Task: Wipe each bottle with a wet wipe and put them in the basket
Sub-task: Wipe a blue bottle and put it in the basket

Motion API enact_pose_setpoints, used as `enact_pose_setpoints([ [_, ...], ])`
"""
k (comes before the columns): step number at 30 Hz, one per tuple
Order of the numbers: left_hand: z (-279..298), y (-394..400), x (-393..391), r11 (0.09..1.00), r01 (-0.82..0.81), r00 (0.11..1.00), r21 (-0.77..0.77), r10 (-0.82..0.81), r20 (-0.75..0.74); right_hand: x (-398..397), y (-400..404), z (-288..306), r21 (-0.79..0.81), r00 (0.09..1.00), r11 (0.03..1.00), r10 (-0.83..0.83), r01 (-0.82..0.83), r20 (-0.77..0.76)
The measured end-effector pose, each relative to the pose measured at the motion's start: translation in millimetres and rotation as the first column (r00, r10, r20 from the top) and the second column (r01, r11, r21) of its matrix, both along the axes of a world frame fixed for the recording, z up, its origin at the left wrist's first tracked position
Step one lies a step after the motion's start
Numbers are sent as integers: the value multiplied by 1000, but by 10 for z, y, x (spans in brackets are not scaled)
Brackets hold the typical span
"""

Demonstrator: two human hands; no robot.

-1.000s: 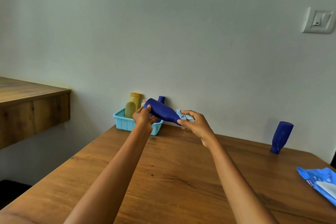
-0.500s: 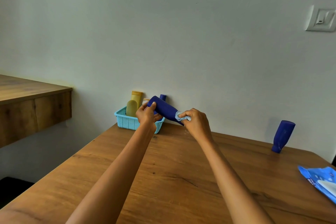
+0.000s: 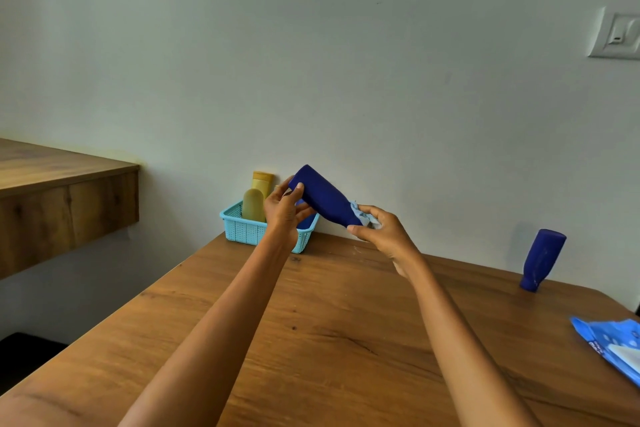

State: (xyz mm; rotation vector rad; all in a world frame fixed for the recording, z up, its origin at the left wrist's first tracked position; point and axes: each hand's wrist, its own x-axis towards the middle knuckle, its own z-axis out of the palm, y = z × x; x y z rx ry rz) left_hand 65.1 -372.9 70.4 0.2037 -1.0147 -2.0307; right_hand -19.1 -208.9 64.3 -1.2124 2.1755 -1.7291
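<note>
My left hand (image 3: 284, 210) grips the wide end of a dark blue bottle (image 3: 323, 198), held tilted in the air in front of the light blue basket (image 3: 247, 231). At the bottle's lower, narrow end my right hand (image 3: 382, 234) pinches a pale blue wet wipe (image 3: 360, 214) against it. Inside the basket stand two yellow bottles (image 3: 254, 204) and something blue that my left hand mostly hides. A second dark blue bottle (image 3: 541, 259) stands upside down on its cap, leaning, at the table's far right by the wall.
The wooden table (image 3: 332, 333) runs to the white wall. A blue pack of wet wipes (image 3: 613, 345) lies at the right edge. A wooden shelf (image 3: 59, 198) juts out on the left, apart from the table. A light switch (image 3: 618, 35) sits high on the right wall.
My right hand has slid the wipe down the bottle toward its narrow end. The bottle is raised a little and tilted more steeply. My left hand keeps its hold.
</note>
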Motion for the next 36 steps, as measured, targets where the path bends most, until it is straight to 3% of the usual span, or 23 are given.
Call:
enact_pose_setpoints([
  [3, -2, 14, -7, 999, 43, 999, -26, -44, -29, 10, 37, -5, -85, 980, 991, 116, -103, 162],
  [6, 15, 15, -4, 996, 68, 996, -57, -71, -45, -3, 72, -8, -209, 899, 956, 271, -208, 345],
  [9, 20, 7, -10, 994, 73, 996, -84, -77, -46, -14, 76, -41, -236, 874, 950, 286, -205, 392],
  [11, 9, -9, -18, 995, 48, 998, -86, -51, -38, -7, 42, -66, -156, 948, 981, 157, -117, 278],
  [14, -6, -24, -33, 999, -19, 1000, -33, 19, -7, 30, -43, -63, -100, 986, 984, -154, 146, -67],
  [16, -7, -19, -46, 997, -79, 996, 18, 79, 35, 48, -108, -70, -132, 902, 952, -305, 277, -305],
  [19, -9, 2, -66, 985, -127, 989, 114, 116, 96, 73, -162, -107, -173, 725, 932, -358, 320, -588],
  [21, -9, -9, -62, 979, -110, 989, 171, 91, 114, 70, -165, -123, -149, 655, 938, -326, 312, -682],
  [23, 0, -24, -34, 981, -62, 992, 181, 42, 116, 59, -162, -135, -136, 659, 942, -312, 305, -684],
  [25, 13, -29, -6, 990, 6, 994, 140, -21, 107, 53, -160, -143, -176, 757, 937, -347, 300, -553],
  [27, 23, -27, 6, 994, 80, 990, 72, -87, 109, 63, -148, -130, -209, 903, 940, -323, 271, -282],
  [29, 29, -15, 5, 991, 128, 983, 26, -130, 132, 64, -132, -109, -245, 988, 957, -148, 155, 47],
  [32, 20, 11, 7, 990, 139, 977, -4, -137, 163, 99, -108, -68, -349, 905, 936, 109, 46, 411],
  [36, 7, 3, 15, 979, 188, 980, -79, -182, 80, 125, -77, -45, -482, 602, 874, 348, 70, 719],
])
